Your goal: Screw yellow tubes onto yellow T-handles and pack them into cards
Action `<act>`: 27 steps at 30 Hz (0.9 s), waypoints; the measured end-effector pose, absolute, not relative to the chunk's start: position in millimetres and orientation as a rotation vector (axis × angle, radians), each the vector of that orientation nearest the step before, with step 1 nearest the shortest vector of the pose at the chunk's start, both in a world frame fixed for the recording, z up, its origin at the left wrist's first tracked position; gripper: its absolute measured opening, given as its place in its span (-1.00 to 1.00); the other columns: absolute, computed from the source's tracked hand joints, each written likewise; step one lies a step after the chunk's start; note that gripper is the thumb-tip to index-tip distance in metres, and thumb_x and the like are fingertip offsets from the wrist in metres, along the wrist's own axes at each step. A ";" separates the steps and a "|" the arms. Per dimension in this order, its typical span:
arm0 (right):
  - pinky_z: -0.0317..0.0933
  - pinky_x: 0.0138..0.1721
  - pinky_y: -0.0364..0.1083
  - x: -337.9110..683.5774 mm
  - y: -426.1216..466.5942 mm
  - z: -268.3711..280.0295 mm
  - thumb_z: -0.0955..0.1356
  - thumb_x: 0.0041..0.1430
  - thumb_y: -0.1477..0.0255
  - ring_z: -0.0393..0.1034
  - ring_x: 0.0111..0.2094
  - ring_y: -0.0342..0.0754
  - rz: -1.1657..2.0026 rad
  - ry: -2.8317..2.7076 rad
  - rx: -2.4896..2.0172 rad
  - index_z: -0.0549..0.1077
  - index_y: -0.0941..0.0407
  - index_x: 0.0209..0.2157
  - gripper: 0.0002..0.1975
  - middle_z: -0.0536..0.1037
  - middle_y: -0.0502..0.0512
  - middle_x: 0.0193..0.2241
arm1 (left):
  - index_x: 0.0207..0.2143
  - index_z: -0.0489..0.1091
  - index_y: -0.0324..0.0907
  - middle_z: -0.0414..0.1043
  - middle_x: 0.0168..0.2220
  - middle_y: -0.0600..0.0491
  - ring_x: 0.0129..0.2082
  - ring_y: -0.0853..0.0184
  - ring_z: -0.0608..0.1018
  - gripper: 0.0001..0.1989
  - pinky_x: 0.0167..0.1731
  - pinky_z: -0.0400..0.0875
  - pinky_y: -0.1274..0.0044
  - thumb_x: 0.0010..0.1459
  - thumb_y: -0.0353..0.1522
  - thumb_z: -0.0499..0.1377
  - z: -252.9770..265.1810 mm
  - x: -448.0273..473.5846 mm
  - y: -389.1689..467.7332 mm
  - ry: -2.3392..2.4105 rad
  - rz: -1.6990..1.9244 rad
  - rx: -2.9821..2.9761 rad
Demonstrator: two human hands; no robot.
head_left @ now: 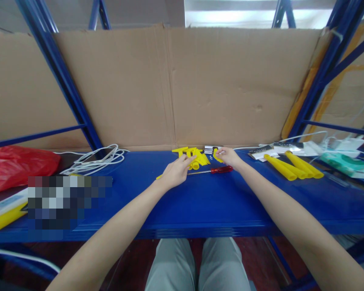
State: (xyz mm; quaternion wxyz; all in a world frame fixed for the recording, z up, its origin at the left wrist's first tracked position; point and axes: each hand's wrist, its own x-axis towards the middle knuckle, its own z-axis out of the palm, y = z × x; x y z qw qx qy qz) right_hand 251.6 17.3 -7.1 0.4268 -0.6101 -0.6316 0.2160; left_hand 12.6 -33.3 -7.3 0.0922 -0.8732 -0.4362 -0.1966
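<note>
If I bump the yellow parts (203, 159) near the surface's (206, 200) back edge, the pile could slide apart. My right hand (229, 157) seems to pinch a yellow piece (216, 156); I can't tell if my left hand (176, 171), by the pile, grips anything. The red bag (21, 163) at the left end hides its insides.

Table: plain blue surface (206, 202), front edge running straight across
Back edge: tall tan cardboard panel (230, 81), creased vertically near its middle
Frame: blue left post (66, 85) and blue right post (324, 68) rising by the back edge
Light: bright white band (248, 16) above the panel's right half
Floor: dark red (251, 258), below the front edge
</note>
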 end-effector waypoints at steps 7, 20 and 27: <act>0.33 -0.18 -0.12 244.9 20.6 -14.0 0.33 -0.01 0.64 0.48 -0.29 -0.11 0.698 -1.753 -1.433 0.51 0.21 -0.29 -0.79 0.59 0.15 -0.28 | 0.19 0.11 -0.07 0.28 -0.07 -0.02 -0.10 0.30 0.44 -0.51 -0.16 0.42 0.47 0.19 -0.44 -0.06 -8.5 11.9 -31.1 -1.280 -0.590 -2.588; 0.31 -0.31 -0.16 232.6 41.7 -18.6 0.28 -0.05 0.64 0.47 -0.36 -0.06 0.388 -2.046 -1.632 0.55 0.19 -0.31 -0.72 0.61 0.10 -0.35 | 0.19 0.11 -0.05 0.28 -0.04 -0.02 -0.09 0.30 0.44 -0.49 -0.17 0.41 0.49 0.18 -0.46 -0.05 -6.0 8.1 -30.8 -1.328 -0.606 -2.548; 0.29 -0.27 -0.17 229.2 44.5 -13.9 0.24 -0.05 0.64 0.48 -0.28 -0.01 0.170 -2.282 -1.668 0.58 0.15 -0.36 -0.69 0.62 0.09 -0.31 | 0.18 0.11 -0.08 0.28 -0.04 -0.03 -0.07 0.29 0.43 -0.50 -0.15 0.42 0.46 0.18 -0.46 -0.05 -5.3 7.3 -30.2 -1.324 -0.676 -2.560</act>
